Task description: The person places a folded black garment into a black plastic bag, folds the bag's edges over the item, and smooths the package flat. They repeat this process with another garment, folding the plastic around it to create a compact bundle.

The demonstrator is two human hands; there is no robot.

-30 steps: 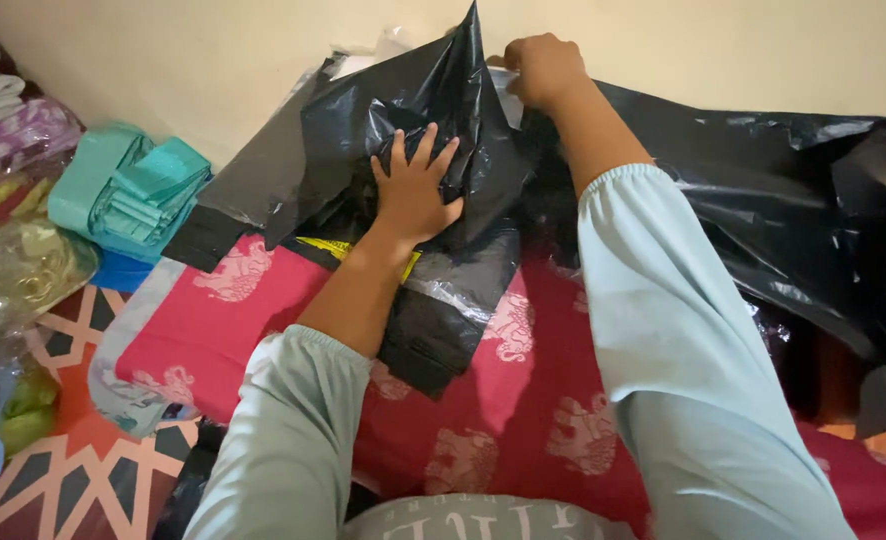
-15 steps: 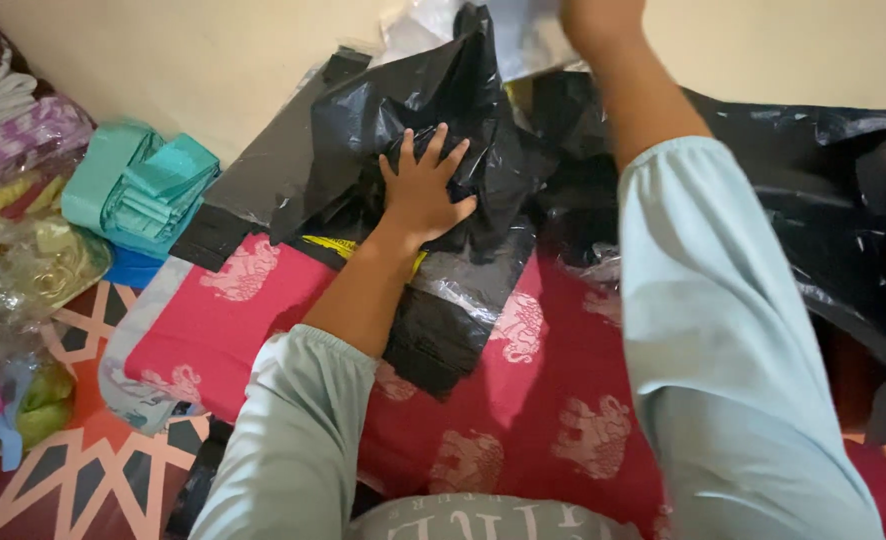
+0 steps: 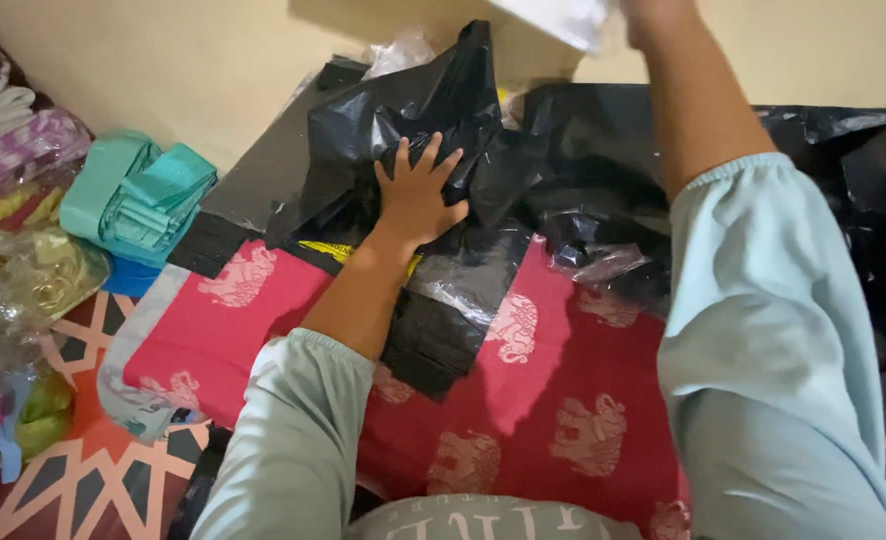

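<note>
My left hand (image 3: 418, 195) lies flat with spread fingers on a crumpled black plastic bag (image 3: 403, 125), pressing it down. The bag rests on a red cloth with pale elephant prints (image 3: 553, 400). My right arm is raised, and my right hand (image 3: 648, 10) is cut off by the top edge of the view. It holds a white item (image 3: 563, 18) above the bag; I cannot tell what the item is. More black plastic sheeting (image 3: 843, 190) spreads out to the right under my right sleeve.
Folded teal fabric (image 3: 138, 195) lies at the left, next to stacked textiles (image 3: 8, 140) and clear plastic packets (image 3: 33, 280). A patterned mat (image 3: 73, 480) shows at lower left. A beige wall (image 3: 163, 60) stands behind the bag.
My right hand has risen from the top of the black bag to the upper edge of the view, bringing up a white item. My left hand has stayed pressed on the bag.
</note>
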